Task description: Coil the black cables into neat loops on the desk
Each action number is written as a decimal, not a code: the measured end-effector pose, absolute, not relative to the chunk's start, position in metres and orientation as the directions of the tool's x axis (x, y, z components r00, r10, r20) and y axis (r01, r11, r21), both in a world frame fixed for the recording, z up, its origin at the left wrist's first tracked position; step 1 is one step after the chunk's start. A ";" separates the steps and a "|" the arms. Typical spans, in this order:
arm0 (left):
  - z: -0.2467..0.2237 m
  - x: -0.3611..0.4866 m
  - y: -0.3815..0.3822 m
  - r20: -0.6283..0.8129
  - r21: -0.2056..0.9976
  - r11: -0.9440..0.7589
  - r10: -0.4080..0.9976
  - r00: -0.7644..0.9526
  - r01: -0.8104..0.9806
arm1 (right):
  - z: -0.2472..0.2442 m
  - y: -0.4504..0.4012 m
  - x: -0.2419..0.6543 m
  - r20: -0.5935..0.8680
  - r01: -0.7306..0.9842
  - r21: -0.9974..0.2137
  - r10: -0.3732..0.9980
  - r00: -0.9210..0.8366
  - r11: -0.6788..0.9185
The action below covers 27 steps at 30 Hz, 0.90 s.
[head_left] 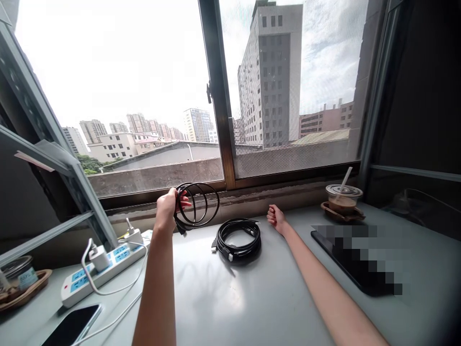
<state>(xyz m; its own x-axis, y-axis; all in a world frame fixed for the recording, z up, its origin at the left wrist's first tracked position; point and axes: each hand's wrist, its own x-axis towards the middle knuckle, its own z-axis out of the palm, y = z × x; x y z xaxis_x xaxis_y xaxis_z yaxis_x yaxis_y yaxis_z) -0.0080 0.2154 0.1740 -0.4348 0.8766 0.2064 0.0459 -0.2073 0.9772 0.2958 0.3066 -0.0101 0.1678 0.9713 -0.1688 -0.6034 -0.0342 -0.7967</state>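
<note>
Raised above the table near the window, my left hand [168,206] grips a loosely coiled black cable [206,204]. Its loops hang out to the right of my fingers, and a plug end dangles below them. On the table between my hands lies a second coil, a thicker black cable [238,244] with connectors at its front left. My right hand [275,218] is closed, to the right of that coil and apart from it. Whether anything is inside its curled fingers is hidden.
A white power strip [82,292] with plugged-in chargers stands at the left, with a phone [74,327] in front. A lidded drink cup [21,271] sits far left. At the right are another cup [342,199] in a cardboard holder and a black, partly blurred tablet-like slab [345,259].
</note>
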 end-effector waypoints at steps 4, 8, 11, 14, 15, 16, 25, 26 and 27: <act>0.182 -0.005 0.209 0.166 0.975 -0.211 0.898 -0.407 -0.068 | 0.004 0.301 0.292 -0.153 -0.566 -0.824 0.966 0.211 -0.007; 0.189 0.001 0.203 0.111 0.957 -0.208 0.906 -0.408 -0.202 | 0.042 0.294 0.291 -0.061 -0.504 -0.862 0.975 0.214 0.057; 0.194 0.010 0.197 0.108 0.937 -0.220 0.921 -0.374 -0.272 | 0.084 0.282 0.286 0.081 -0.435 -0.889 0.984 0.159 0.144; 0.198 0.022 0.191 0.114 0.950 -0.195 0.945 -0.308 -0.245 | 0.123 0.260 0.274 0.235 -0.343 -0.908 0.970 0.057 0.240; 0.198 0.025 0.189 0.119 0.955 -0.189 0.950 -0.289 -0.229 | 0.134 0.251 0.268 0.268 -0.304 -0.917 0.963 0.010 0.259; 0.198 0.029 0.188 0.125 0.958 -0.187 0.955 -0.269 -0.218 | 0.142 0.243 0.262 0.291 -0.262 -0.926 0.956 -0.035 0.272; 0.193 0.053 0.178 0.221 0.973 -0.216 0.972 0.074 -0.078 | 0.166 0.204 0.224 0.420 0.069 -0.893 0.878 -0.230 0.445; 0.192 0.054 0.177 0.225 0.974 -0.222 0.967 0.121 -0.034 | 0.167 0.203 0.223 0.425 0.058 -0.892 0.877 -0.225 0.447; 0.192 0.056 0.176 0.225 0.973 -0.230 0.962 0.157 0.012 | 0.169 0.202 0.223 0.425 0.048 -0.894 0.878 -0.218 0.445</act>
<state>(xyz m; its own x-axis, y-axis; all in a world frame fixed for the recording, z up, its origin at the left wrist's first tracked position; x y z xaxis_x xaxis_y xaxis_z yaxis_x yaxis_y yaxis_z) 0.0560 0.1758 0.1919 0.1570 0.9615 0.2254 0.0125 -0.2301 0.9731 0.2229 0.2022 0.1686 -0.2180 0.8784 0.4254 0.0477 0.4449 -0.8943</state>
